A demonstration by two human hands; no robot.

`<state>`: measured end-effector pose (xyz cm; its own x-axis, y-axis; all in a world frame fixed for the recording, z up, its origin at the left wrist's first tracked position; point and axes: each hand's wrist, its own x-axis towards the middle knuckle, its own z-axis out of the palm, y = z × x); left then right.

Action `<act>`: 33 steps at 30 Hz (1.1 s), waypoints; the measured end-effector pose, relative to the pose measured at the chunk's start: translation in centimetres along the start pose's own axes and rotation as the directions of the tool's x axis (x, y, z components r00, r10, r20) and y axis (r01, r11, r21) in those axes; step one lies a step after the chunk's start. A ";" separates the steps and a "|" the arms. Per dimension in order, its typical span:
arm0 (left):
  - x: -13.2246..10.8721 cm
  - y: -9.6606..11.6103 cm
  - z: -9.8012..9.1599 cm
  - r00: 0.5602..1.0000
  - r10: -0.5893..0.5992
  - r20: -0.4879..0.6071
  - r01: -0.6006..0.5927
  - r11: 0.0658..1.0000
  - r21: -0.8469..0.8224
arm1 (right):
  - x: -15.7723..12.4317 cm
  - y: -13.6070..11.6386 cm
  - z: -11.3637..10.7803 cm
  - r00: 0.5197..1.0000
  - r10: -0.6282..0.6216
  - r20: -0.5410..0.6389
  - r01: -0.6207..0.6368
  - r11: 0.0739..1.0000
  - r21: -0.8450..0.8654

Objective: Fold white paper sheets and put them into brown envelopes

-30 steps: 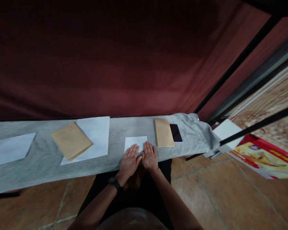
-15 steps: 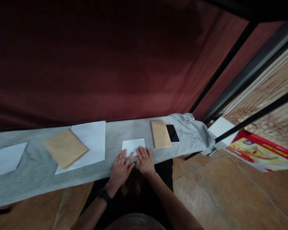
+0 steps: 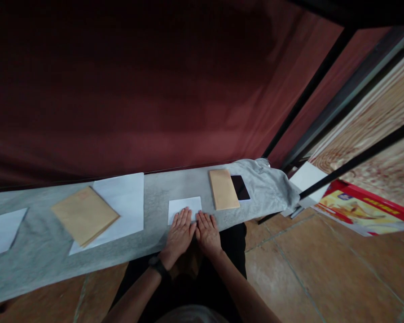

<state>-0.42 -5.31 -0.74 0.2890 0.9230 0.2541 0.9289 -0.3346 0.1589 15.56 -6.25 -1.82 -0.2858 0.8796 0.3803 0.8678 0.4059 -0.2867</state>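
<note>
A small folded-looking white sheet of paper point(image 3: 182, 204) lies flat on the grey cloth in front of me. My left hand point(image 3: 180, 231) rests flat on its near edge, fingers stretched forward. Beside it, my right hand point(image 3: 208, 231) lies with its fingers out at the paper's near right corner, and the thumbs meet between the hands. Both hands are open and grip nothing. To the right is a stack of brown envelopes point(image 3: 224, 189), partly over a dark-screened tablet or phone point(image 3: 241, 187).
Left on the grey cloth-covered table point(image 3: 155, 193), more brown envelopes point(image 3: 85, 215) overlap large white sheets point(image 3: 128, 197). Another white sheet point(image 3: 3, 231) sits at the far left. A red and yellow box point(image 3: 360, 208) stands by a black frame bar point(image 3: 363, 157) at right.
My left hand has slid right along the paper's near edge, closer to my right hand. My right hand has shifted slightly right and back, off most of the paper. The view has tilted slightly.
</note>
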 end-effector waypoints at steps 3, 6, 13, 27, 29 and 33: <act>2.3 0.7 0.8 0.999 0.026 0.024 -0.026 0.999 -0.030 | -0.2 0.0 0.3 1.000 -0.011 0.003 0.011 1.000 -0.003; 3.8 0.6 1.2 0.999 0.015 0.040 -0.014 0.999 -0.037 | -0.3 0.0 0.4 1.000 -0.007 0.000 0.007 1.000 -0.003; 3.7 -1.5 0.9 0.996 -0.093 0.000 0.093 0.996 0.005 | -0.3 -0.3 -0.1 1.000 -0.008 -0.016 0.008 1.000 0.006; 2.5 -3.1 -0.1 0.979 -0.199 -0.039 0.200 0.980 0.024 | 6.5 -0.7 0.4 0.996 0.042 0.078 -0.047 0.997 0.059; 2.5 -3.1 -0.1 0.979 -0.200 -0.044 0.200 0.980 0.005 | 7.4 -0.5 1.0 0.993 0.027 0.113 -0.031 0.999 0.038; 2.5 -3.1 0.0 0.975 -0.215 -0.048 0.215 0.977 -0.011 | 7.2 0.3 2.0 0.994 0.041 0.101 -0.040 0.999 -0.012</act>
<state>-2.59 -1.99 -0.59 0.0709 0.9631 0.2595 0.9667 -0.1305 0.2200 13.01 0.67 -0.92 -0.2893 0.9162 0.2772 0.8833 0.3671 -0.2915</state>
